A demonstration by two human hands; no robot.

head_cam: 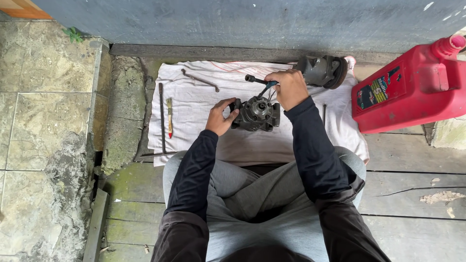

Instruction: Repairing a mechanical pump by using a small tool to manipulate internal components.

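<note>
Two hands are on the job: your left hand cups the left side of the dark metal housing, fingers curled round its edge, and your right hand is closed on the blue-gripped handle of a socket wrench whose shaft drops into the housing's top.

That housing sits on the white cloth spread over the plank floor, just beyond your knees and near the cloth's middle. It stands with its round face up toward you, so its long axis looks close to vertical. The wrench handle lies across it, its free end pointing up and to the left, away from you.

As I judge it, the main risk is the housing twisting or tipping when you load the wrench, since only one cupped hand steadies it on soft cloth. A slip of the socket could knock your knuckles into the metal edges.

A second round part lies just past your right hand, close enough for a swinging handle to strike. The long bar, the small brush and the bent spanner lie well apart to the left. The red jug leans at the far right, off the cloth.
</note>
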